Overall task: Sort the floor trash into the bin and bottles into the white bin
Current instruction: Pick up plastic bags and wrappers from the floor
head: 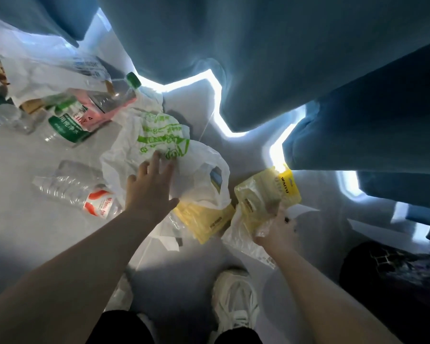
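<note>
Head view: yellow wrappers [263,192] in right hand [276,229]

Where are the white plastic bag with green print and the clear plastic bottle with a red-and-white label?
White plastic bag with green print [163,142]: head view, on the green lettering.
Clear plastic bottle with red-and-white label [97,203]: head view, on its label.

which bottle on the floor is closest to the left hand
The clear bottle with the red-and-white label, lying just beside the left hand; the green-labelled bottle lies farther off.
</note>
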The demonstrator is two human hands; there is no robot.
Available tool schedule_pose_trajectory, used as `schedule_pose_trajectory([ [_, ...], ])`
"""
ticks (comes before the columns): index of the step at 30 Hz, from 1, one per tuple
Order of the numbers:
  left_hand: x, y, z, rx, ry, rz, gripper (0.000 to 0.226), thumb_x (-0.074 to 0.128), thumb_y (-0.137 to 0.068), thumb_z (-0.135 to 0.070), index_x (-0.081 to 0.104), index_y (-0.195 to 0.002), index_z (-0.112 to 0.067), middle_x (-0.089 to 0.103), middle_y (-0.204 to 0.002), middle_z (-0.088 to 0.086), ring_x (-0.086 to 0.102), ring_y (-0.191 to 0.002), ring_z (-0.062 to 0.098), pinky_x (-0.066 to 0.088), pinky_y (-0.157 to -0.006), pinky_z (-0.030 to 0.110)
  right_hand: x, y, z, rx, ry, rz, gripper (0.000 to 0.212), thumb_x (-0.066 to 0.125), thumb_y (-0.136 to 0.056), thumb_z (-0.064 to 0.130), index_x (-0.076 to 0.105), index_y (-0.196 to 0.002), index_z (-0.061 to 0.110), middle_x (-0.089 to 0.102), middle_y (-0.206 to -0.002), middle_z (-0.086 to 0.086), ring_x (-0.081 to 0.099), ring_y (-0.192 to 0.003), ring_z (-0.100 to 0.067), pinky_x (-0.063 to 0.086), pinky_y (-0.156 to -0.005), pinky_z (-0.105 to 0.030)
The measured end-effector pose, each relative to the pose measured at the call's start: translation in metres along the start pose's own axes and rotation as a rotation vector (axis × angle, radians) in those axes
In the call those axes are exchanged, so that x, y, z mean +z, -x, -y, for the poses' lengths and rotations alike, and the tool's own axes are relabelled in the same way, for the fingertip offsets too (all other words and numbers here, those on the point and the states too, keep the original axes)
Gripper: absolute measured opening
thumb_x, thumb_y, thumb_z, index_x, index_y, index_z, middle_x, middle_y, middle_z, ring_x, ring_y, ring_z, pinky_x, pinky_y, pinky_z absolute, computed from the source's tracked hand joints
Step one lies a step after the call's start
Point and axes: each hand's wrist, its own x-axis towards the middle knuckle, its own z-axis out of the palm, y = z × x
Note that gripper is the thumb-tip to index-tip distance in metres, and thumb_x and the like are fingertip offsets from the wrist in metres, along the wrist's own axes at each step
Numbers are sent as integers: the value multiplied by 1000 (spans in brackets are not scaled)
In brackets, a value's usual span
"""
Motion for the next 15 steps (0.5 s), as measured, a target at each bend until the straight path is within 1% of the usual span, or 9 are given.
schedule_pose_trajectory([
  [1,1,-1,-1,-9,0,8,91,69,-77,-51,16,-147,-24,12,-154,9,34,-130,34,41,-94,46,0,0,-1,13,47,-26,110,72,-75,55,-3,-151,26,34,-145,-17,43,-127,-36,40,-102,-50],
  [3,1,-3,-3,-24,3,31,86,70,-79,-44,19,-144,-22,23,-147,9,42,-121,33,43,-90,44,2,2,-2,4,74,-79,91,64,-82,53,11,-149,22,45,-141,-12,47,-126,-32,37,-102,-49],
  [5,2,-3,-7,-42,73,46,77,70,-77,-30,26,-140,-19,28,-139,10,46,-115,35,45,-83,42,4,5,-4,-19,25,-136,70,61,-85,48,26,-139,20,56,-130,-8,53,-118,-29,37,-99,-47],
  [7,3,-1,-12,-64,161,36,68,66,-76,-15,32,-135,-17,31,-135,10,46,-111,35,45,-74,40,6,6,-7,-12,-46,-146,54,63,-86,43,34,-126,22,61,-120,-5,57,-111,-29,37,-96,-46],
  [10,0,6,-14,-84,207,-67,49,59,-77,-3,43,-123,-12,45,-118,12,51,-100,34,41,-65,37,-1,15,-11,-31,-128,-98,39,64,-86,40,43,-113,21,64,-108,-4,61,-101,-29,45,-90,-43],
  [13,-15,22,-9,-99,191,-154,21,59,-83,-3,54,-103,-6,57,-96,13,59,-82,35,49,-61,40,-19,36,-16,-97,-71,-11,25,65,-86,37,58,-102,19,65,-98,-3,62,-93,-24,51,-84,-41],
  [15,-34,40,-4,-110,175,-164,8,59,-85,-3,57,-93,-6,62,-85,14,60,-70,34,48,-57,38,-34,58,-19,-128,-62,29,18,68,-86,33,59,-94,20,64,-93,-1,61,-87,-20,52,-78,-37],
])
